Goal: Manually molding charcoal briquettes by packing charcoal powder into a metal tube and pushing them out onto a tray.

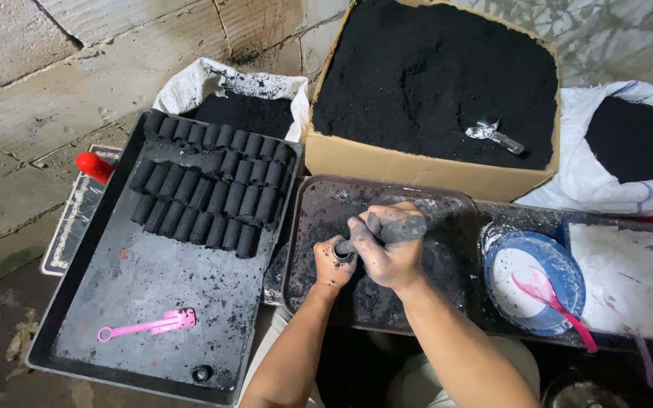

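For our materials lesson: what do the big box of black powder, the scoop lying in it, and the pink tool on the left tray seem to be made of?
Box: brown corrugated cardboard, matte, with folded flaps and a raw edge. Scoop: probably metal, silvery and reflective. Pink tool: likely plastic, a uniform bright colour with a moulded look. Tray: dark, dusted in powder; material unclear.

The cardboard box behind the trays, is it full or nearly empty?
Full. The cardboard box is filled with black powder almost up to its rim, and a small metal scoop lies on top of it.
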